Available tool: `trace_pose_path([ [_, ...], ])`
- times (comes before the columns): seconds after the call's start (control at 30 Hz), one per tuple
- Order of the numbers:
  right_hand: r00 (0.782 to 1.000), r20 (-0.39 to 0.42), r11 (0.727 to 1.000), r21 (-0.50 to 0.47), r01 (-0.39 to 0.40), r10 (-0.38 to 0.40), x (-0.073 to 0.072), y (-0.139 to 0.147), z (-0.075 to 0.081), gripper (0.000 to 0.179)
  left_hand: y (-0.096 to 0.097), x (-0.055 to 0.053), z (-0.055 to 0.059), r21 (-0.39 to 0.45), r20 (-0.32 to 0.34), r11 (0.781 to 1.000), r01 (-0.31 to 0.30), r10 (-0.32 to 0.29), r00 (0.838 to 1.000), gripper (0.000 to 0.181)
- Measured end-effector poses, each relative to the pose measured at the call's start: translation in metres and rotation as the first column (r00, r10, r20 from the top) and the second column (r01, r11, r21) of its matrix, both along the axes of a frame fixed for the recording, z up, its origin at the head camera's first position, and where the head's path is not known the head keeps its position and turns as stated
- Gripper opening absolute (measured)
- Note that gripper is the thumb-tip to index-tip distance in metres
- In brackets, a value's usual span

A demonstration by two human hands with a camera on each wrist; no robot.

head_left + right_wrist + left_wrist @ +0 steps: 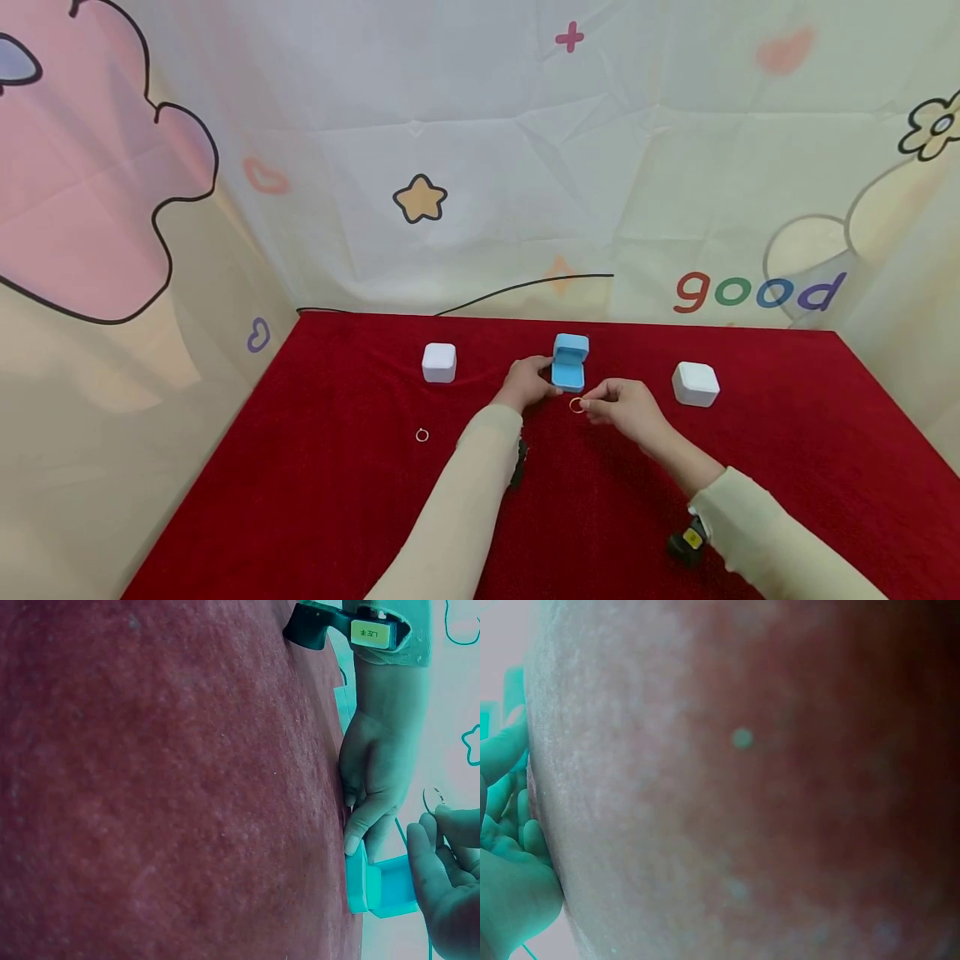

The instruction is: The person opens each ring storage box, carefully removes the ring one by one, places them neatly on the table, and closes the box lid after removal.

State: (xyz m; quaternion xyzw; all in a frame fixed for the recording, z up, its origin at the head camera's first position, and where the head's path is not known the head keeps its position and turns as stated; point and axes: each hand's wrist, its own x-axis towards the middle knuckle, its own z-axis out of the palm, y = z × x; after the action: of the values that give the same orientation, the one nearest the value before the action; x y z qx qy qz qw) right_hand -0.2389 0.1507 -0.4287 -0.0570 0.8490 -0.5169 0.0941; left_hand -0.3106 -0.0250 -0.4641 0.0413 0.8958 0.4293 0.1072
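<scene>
The light-blue ring box (568, 375) stands on the red cloth with its lid raised. My left hand (525, 385) grips its left side, thumb near the lower front edge. Just in front of the box and to its right, my right hand (626, 408) pinches a gold-coloured ring (571, 404) between thumb and fingertips. In the right wrist view the ring (425, 801) stands out beyond the fingertips, while the left hand (379, 772) has its fingers on the blue box (358, 881). Red cloth fills most of the left wrist view.
A second ring (417, 435) lies on the red cloth (337, 500) left of my left forearm. One white box (439, 363) stands at the back left, another white box (696, 384) to the right of my right hand. A printed curtain (487, 167) hangs behind the table.
</scene>
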Motion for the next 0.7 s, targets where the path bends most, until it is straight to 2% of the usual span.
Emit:
trace_pose_path([
  [0.7,1.0,0.021,0.999,-0.039,-0.007,0.008,0.0096,-0.003,-0.0056,0.018,-0.0001,0.0012,0.0014,0.004,-0.006,1.0,0.0,0.0,1.0,0.058],
])
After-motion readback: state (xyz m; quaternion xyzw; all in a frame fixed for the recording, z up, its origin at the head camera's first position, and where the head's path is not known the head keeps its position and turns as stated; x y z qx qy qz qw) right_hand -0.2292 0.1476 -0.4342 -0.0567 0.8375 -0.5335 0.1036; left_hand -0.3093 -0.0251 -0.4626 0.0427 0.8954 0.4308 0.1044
